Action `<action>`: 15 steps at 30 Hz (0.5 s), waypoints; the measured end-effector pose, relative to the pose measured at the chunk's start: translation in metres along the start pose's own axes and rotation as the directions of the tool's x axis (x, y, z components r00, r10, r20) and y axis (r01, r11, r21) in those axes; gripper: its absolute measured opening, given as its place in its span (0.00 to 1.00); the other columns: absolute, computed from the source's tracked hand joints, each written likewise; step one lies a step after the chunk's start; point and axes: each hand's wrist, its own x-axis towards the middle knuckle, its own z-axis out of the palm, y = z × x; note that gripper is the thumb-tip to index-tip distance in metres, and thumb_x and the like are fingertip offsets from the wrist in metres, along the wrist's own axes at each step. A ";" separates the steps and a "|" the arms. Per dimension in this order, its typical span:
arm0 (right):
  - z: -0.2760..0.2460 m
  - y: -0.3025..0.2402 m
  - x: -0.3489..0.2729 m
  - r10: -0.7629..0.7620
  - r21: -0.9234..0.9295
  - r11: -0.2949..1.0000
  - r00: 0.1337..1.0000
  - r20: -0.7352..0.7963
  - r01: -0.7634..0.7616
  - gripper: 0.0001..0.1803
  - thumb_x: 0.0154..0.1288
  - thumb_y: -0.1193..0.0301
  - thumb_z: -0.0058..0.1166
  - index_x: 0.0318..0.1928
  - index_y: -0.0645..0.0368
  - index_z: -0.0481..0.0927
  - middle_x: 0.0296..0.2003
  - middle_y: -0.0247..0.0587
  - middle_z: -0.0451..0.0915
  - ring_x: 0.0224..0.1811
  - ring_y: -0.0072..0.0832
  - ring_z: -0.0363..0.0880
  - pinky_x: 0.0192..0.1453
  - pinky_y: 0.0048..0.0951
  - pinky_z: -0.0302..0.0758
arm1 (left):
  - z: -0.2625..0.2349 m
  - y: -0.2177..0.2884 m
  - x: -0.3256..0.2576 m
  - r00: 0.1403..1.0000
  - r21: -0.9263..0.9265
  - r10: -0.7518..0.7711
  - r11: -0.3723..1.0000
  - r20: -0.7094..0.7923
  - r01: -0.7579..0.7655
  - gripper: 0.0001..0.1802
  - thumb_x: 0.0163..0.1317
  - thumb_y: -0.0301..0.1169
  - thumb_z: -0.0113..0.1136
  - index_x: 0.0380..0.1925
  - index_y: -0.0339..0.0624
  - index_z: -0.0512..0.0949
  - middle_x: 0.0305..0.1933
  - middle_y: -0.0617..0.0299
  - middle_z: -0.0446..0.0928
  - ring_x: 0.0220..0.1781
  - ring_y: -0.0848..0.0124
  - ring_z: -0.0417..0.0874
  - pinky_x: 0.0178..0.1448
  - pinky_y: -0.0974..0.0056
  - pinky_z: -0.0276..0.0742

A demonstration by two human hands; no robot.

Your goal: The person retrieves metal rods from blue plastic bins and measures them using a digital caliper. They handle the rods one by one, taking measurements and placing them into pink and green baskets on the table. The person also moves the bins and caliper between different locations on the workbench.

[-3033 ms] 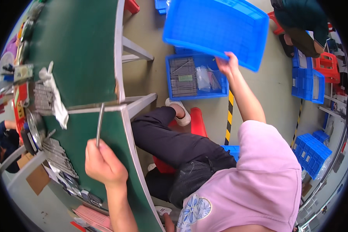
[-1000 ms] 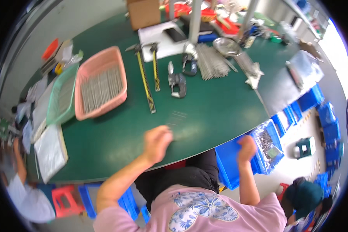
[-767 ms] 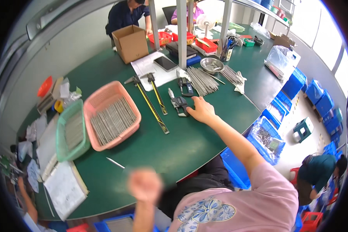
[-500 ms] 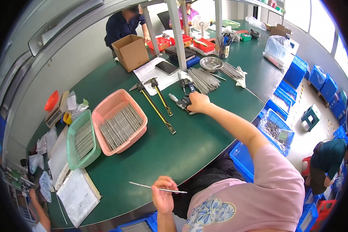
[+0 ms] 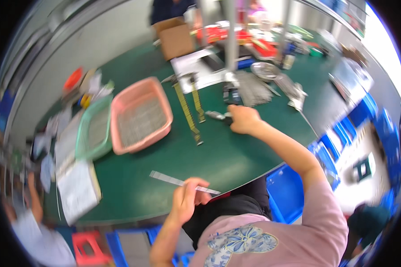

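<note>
A thin metal rod [image 5: 165,178], smeared by motion, is pinched in my left hand [image 5: 186,199] above the table's near edge. My right hand [image 5: 245,120] is closed around a micrometer [image 5: 215,115], and part of that tool sticks out left of the fingers. Just beyond it lies a second micrometer [image 5: 231,94]. Two calipers with yellow-marked beams, a longer caliper [image 5: 186,110] and a shorter caliper [image 5: 197,103], rest left of my right hand. Many metal rods [image 5: 141,123] fill the pink basket [image 5: 166,103]; the green basket [image 5: 83,149] beside it also holds rods.
Loose rods [image 5: 254,89] and a metal bowl [image 5: 265,70] lie beyond my right hand. A cardboard box [image 5: 177,41] stands at the back, and an open binder [image 5: 78,189] lies left. Blue crates [image 5: 286,191] stand right of the table. Other people are at the far side and left.
The view has swung, so the table appears shifted and blurred. My right hand and its micrometer now sit apart from the second micrometer, nearer me. My left hand still holds the rod.
</note>
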 end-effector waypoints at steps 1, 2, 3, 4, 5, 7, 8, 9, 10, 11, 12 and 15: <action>0.000 -0.001 0.003 -0.026 0.026 0.999 1.000 -0.011 0.026 0.16 0.45 0.69 0.51 0.38 0.58 0.71 0.36 0.49 0.76 0.40 0.43 0.76 0.43 0.39 0.74 | 0.000 0.004 0.008 0.996 -0.032 -0.041 0.999 0.083 0.044 0.20 0.68 0.39 0.31 0.36 0.37 0.72 0.24 0.60 0.77 0.21 0.79 0.74 0.25 0.76 0.67; -0.003 -0.004 0.002 -0.045 0.018 0.999 0.999 -0.007 0.045 0.15 0.45 0.67 0.50 0.37 0.56 0.72 0.38 0.49 0.75 0.41 0.43 0.75 0.43 0.40 0.73 | 0.000 0.004 0.017 0.986 -0.070 -0.062 0.995 0.158 0.074 0.20 0.68 0.40 0.33 0.37 0.38 0.72 0.27 0.59 0.78 0.24 0.78 0.76 0.26 0.75 0.70; -0.004 0.000 0.002 -0.081 0.006 0.997 0.997 0.016 0.081 0.17 0.45 0.63 0.50 0.39 0.54 0.73 0.39 0.49 0.74 0.41 0.42 0.75 0.42 0.40 0.72 | 0.002 0.003 0.027 0.966 -0.161 -0.092 0.978 0.240 0.133 0.17 0.67 0.40 0.38 0.38 0.38 0.72 0.30 0.59 0.78 0.27 0.77 0.77 0.27 0.74 0.72; 0.002 0.006 0.005 -0.125 0.088 0.988 0.992 -0.034 0.128 0.23 0.46 0.55 0.51 0.41 0.53 0.75 0.37 0.48 0.76 0.40 0.42 0.76 0.42 0.40 0.72 | 0.007 0.002 0.035 0.958 -0.184 -0.096 0.972 0.269 0.149 0.13 0.64 0.37 0.45 0.38 0.38 0.72 0.32 0.59 0.78 0.29 0.76 0.78 0.29 0.74 0.73; -0.002 0.002 0.005 -0.100 0.138 0.985 0.995 0.001 0.099 0.27 0.48 0.46 0.50 0.41 0.51 0.78 0.35 0.48 0.78 0.39 0.43 0.76 0.43 0.40 0.72 | 0.009 -0.002 0.041 0.945 -0.216 -0.123 0.957 0.304 0.194 0.09 0.61 0.31 0.51 0.38 0.38 0.71 0.34 0.57 0.79 0.32 0.74 0.80 0.31 0.73 0.75; 0.007 -0.005 0.013 0.011 0.123 0.992 0.999 0.041 -0.016 0.30 0.54 0.41 0.43 0.35 0.56 0.81 0.31 0.52 0.79 0.40 0.45 0.76 0.44 0.39 0.71 | 0.011 -0.007 0.050 0.936 -0.220 -0.072 0.963 0.344 0.155 0.07 0.57 0.27 0.56 0.35 0.38 0.72 0.32 0.59 0.78 0.31 0.75 0.80 0.32 0.73 0.75; 0.012 -0.004 0.013 -0.022 0.151 0.988 1.000 0.002 0.022 0.28 0.56 0.46 0.44 0.32 0.59 0.81 0.25 0.52 0.78 0.31 0.42 0.78 0.38 0.37 0.73 | 0.012 -0.007 0.054 0.937 -0.223 -0.044 0.967 0.347 0.128 0.06 0.57 0.27 0.55 0.34 0.38 0.73 0.32 0.59 0.78 0.31 0.75 0.80 0.32 0.73 0.75; 0.009 -0.009 0.018 -0.029 0.248 0.969 0.999 0.040 0.018 0.26 0.56 0.48 0.44 0.30 0.60 0.80 0.22 0.49 0.77 0.26 0.39 0.77 0.33 0.35 0.72 | 0.011 -0.007 0.059 0.935 -0.221 -0.020 0.970 0.354 0.105 0.05 0.57 0.27 0.55 0.33 0.37 0.73 0.31 0.59 0.78 0.31 0.75 0.80 0.32 0.73 0.75; 0.007 -0.012 0.017 -0.021 0.336 0.942 0.996 0.092 -0.012 0.25 0.57 0.50 0.44 0.28 0.61 0.80 0.20 0.47 0.76 0.21 0.36 0.76 0.28 0.33 0.72 | 0.009 -0.008 0.065 0.943 -0.236 0.008 0.969 0.333 0.075 0.05 0.57 0.27 0.54 0.33 0.37 0.73 0.30 0.59 0.78 0.31 0.75 0.80 0.31 0.73 0.74; 0.007 -0.010 0.017 -0.003 0.423 0.904 0.990 0.143 -0.058 0.23 0.57 0.52 0.44 0.26 0.61 0.79 0.17 0.45 0.76 0.16 0.32 0.75 0.23 0.31 0.71 | 0.006 -0.010 0.074 0.945 -0.244 0.035 0.969 0.326 0.049 0.05 0.58 0.27 0.54 0.32 0.36 0.73 0.30 0.60 0.78 0.31 0.75 0.80 0.31 0.73 0.74; 0.010 0.000 0.019 -0.001 0.590 0.797 0.978 0.209 -0.125 0.21 0.57 0.55 0.45 0.24 0.61 0.77 0.15 0.40 0.73 0.11 0.27 0.70 0.17 0.27 0.66 | 0.004 -0.013 0.081 0.948 -0.280 0.059 0.959 0.313 0.033 0.06 0.58 0.26 0.53 0.34 0.35 0.74 0.29 0.59 0.79 0.30 0.75 0.80 0.30 0.72 0.73; 0.005 0.006 0.014 0.109 0.878 0.355 0.947 0.302 -0.321 0.17 0.55 0.58 0.46 0.31 0.60 0.76 0.10 0.31 0.67 0.05 0.19 0.60 0.08 0.20 0.54 | -0.013 -0.008 0.096 0.954 -0.248 0.109 0.968 0.278 -0.038 0.06 0.57 0.25 0.54 0.35 0.35 0.74 0.31 0.58 0.78 0.33 0.75 0.79 0.33 0.73 0.73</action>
